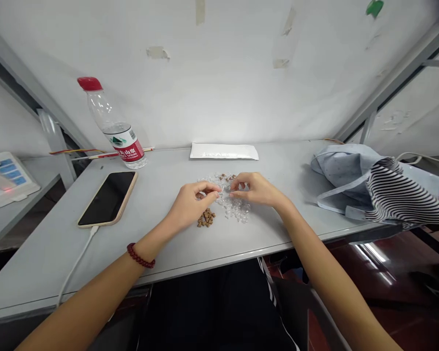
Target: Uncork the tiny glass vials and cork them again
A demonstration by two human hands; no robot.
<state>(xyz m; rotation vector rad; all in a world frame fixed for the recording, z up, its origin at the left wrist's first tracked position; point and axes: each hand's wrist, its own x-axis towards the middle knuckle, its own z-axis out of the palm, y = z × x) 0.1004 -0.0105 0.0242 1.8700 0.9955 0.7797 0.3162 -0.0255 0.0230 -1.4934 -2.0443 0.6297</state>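
My left hand (195,202) is closed in a pinch over the middle of the table; what sits at its fingertips is too small to name. Facing it from the right, my right hand (254,189) has its thumb and fingers curled towards each other, its tips just short of the left ones. Anything between them cannot be made out. Small clear plastic-looking pieces (237,209) lie scattered under and around both hands. Beside my left hand is a little heap of brown pieces (206,218). More brown bits (227,176) lie among the clear ones behind the fingers.
A white flat packet (224,151) lies near the wall. To the left stand a red-capped water bottle (122,141) and a phone (109,199) with a white cable (76,263). Blue and striped cloth (354,180) covers the right end; a power strip (9,178) is far left.
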